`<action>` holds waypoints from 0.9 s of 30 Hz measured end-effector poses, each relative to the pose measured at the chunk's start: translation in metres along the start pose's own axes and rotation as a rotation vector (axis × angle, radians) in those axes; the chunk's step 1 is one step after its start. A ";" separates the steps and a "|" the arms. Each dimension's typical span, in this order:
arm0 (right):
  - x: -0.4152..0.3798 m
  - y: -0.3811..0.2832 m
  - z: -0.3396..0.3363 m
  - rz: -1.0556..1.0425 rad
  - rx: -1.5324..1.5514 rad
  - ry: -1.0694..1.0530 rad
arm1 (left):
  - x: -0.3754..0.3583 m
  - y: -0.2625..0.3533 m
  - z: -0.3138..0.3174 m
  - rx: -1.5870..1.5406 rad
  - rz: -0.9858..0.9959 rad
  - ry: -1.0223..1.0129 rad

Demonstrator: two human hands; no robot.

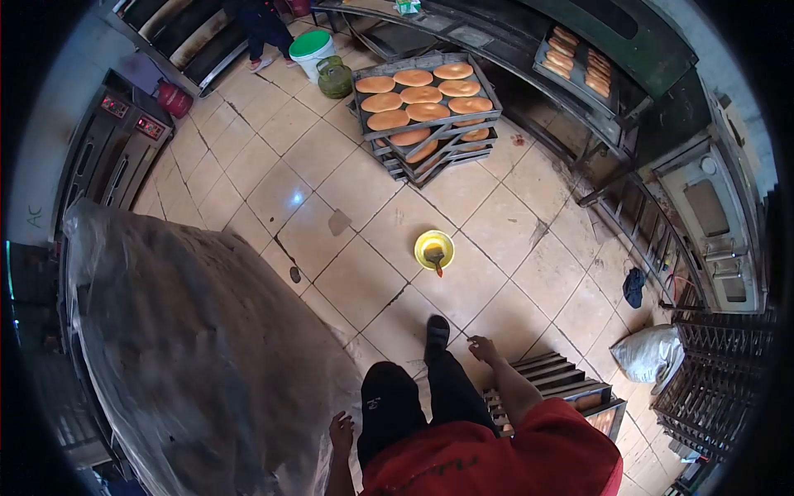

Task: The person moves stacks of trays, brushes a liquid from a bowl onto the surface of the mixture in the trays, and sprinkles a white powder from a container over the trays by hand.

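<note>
My right hand [483, 350] hangs in the air with its fingers apart and nothing in it, above the floor beside a stack of dark slatted trays [556, 377]. My left hand [341, 431] is low by my left leg, loosely open, next to a large plastic-covered pile [223, 347]. On the floor ahead stands a yellow bowl [447, 238] with a brush [434, 256] resting in it. Farther off, several stacked metal trays [430, 126] hold golden oval breads [423, 112]; neither hand touches them.
A tray of small loaves [559, 62] sits on the rack at upper right. A gas cylinder [334, 78] and a white bucket [313, 58] with a green lid stand behind the bread. Ovens [124, 124] line the left wall. A plastic sack [649, 355] lies at right. Another person's legs [266, 29] show at the top.
</note>
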State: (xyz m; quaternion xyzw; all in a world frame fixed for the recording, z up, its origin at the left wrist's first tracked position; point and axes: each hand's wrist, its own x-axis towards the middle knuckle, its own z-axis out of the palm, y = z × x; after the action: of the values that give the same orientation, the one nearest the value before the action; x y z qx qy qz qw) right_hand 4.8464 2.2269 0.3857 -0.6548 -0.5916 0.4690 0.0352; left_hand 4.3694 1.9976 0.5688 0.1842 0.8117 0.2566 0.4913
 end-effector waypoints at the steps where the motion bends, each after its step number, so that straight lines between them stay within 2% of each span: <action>1: 0.018 0.000 0.002 -0.045 0.025 0.040 | 0.010 0.013 0.001 0.031 0.011 -0.008; 2: 0.025 -0.021 -0.017 0.177 0.176 -0.122 | 0.020 0.024 0.004 0.048 -0.006 -0.016; 5: 0.072 -0.019 -0.012 0.178 0.176 -0.119 | 0.051 0.053 0.010 0.078 -0.050 -0.058; 6: 0.092 -0.011 -0.001 0.121 0.141 -0.077 | 0.061 0.059 0.009 0.091 -0.051 -0.089; 8: 0.135 -0.002 0.018 0.211 0.162 -0.045 | 0.079 0.075 0.005 0.128 -0.091 -0.123; 10: 0.185 0.014 0.049 0.187 0.196 0.119 | 0.107 0.094 -0.002 0.193 -0.125 -0.190; 11: 0.208 0.010 0.053 0.314 0.306 0.134 | 0.129 0.093 -0.009 0.227 -0.184 -0.206; 12: 0.233 0.018 0.062 0.312 0.361 0.167 | 0.155 0.087 -0.015 0.255 -0.239 -0.222; 14: 0.291 0.033 0.095 0.485 0.466 0.307 | 0.207 0.085 -0.030 0.307 -0.334 -0.242; 16: 0.356 0.057 0.139 0.499 0.406 0.519 | 0.253 0.104 -0.043 0.350 -0.374 -0.239; 18: 0.409 0.071 0.156 0.629 0.484 0.471 | 0.297 0.128 -0.053 0.385 -0.383 -0.233; 20: 0.443 0.066 0.161 0.727 0.713 0.504 | 0.332 0.152 -0.065 0.430 -0.388 -0.218; 23: 0.477 0.056 0.170 0.858 0.711 0.553 | 0.370 0.183 -0.074 0.490 -0.412 -0.201; 26: 0.490 0.044 0.181 0.920 0.763 0.749 | 0.398 0.202 -0.076 0.552 -0.437 -0.211; 27: 0.499 0.044 0.192 0.917 0.681 0.948 | 0.406 0.206 -0.076 0.571 -0.446 -0.220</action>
State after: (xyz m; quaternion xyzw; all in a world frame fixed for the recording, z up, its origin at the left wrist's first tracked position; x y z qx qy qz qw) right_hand 4.6836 2.5189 -0.0337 -0.9211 -0.0021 0.2613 0.2885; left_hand 4.1286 2.3677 0.4360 0.1587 0.8130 -0.1146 0.5483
